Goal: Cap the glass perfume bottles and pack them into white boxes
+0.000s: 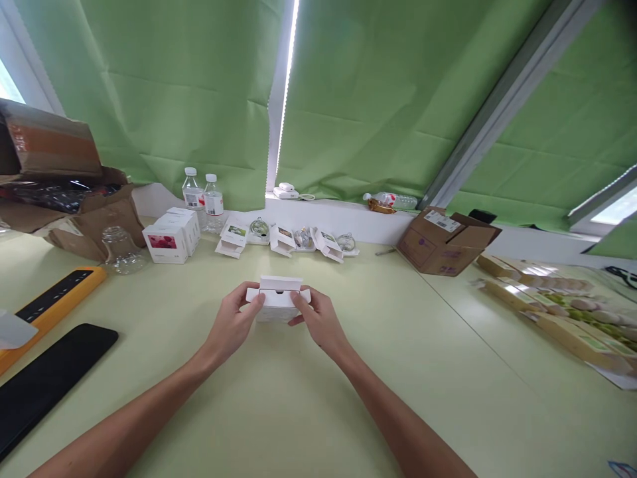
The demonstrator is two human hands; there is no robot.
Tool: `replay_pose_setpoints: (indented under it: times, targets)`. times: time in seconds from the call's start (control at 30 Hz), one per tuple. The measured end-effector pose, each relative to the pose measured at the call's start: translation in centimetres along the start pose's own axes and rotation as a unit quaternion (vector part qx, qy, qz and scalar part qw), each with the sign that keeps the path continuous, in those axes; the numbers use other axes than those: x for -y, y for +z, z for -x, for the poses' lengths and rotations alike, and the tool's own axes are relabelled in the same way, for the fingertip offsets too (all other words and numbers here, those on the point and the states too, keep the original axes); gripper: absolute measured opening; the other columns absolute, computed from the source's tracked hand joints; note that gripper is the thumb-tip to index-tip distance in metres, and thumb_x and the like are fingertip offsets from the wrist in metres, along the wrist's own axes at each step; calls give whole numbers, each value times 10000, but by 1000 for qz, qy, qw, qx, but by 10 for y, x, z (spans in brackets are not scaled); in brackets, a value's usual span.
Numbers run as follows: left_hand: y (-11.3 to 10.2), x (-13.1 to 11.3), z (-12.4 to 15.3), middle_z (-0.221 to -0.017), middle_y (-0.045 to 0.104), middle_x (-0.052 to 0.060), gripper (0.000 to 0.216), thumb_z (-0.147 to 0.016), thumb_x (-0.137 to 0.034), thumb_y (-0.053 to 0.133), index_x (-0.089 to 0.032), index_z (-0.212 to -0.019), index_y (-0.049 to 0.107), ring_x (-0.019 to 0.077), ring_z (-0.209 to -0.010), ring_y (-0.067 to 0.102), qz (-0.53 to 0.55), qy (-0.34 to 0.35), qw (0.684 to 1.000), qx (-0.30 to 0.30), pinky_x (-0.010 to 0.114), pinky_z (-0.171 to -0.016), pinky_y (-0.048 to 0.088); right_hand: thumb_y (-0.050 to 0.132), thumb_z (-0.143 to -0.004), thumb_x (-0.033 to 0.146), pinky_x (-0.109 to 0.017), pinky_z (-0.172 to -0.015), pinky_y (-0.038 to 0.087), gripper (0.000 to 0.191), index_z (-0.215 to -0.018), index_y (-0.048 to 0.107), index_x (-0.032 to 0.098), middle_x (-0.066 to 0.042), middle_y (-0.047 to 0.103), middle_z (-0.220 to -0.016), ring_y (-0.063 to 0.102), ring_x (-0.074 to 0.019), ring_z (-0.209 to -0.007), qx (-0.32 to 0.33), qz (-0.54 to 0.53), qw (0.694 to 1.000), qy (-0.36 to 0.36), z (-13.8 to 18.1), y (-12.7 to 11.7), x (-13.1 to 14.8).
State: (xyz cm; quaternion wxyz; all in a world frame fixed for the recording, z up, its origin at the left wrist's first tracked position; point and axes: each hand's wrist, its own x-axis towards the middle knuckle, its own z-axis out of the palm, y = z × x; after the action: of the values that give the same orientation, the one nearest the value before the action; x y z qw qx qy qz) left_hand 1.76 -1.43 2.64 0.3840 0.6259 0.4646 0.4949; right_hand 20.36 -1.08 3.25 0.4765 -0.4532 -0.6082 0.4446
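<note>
Between my two hands is a small white cardboard box with its lid flap standing up and its side flaps spread out. My left hand grips its left side, the thumb on the left flap. On the opposite side my right hand holds it, thumb near the top edge and fingers around the side. What the box contains is hidden. Beyond it, opened white boxes lie in a row, with coiled items in white trays beside them. Closed white boxes stand together to the left.
A glass jar, two water bottles and a stacked carton pile are at left. An orange power strip and a black slab lie nearer. A brown carton and yellowish trays occupy the right.
</note>
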Motion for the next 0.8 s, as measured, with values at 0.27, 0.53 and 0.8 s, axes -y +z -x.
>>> replay_pose_setpoints:
  times: [0.27,0.53,0.8]
  targets:
    - [1,3,2,-921,687,28,325,-879,-438,525,-190,-1055,640,184,-819,606,62,-10,996,55,274,-718,460,578,-839,445,-333,-585,628,297,-908,672,172,-56,653,-910,595,-184,-792,18,-71,997,2,5,1,5]
    - [2,2,-4,-946,696,44,363,-897,-456,487,-174,-1071,634,199,-823,630,44,-10,998,48,287,-697,486,555,-839,522,-315,-528,613,411,-957,692,154,-75,669,-908,622,-205,-786,-12,-45,999,2,-1,5,-5]
    - [-4,12,-3,-1133,626,64,309,-855,-346,604,-227,-1137,562,200,-1012,612,-135,192,972,-18,343,-884,506,597,-833,472,-301,-595,617,357,-1061,631,199,-71,662,-1053,613,-234,-990,-11,-11,998,-62,2,0,0]
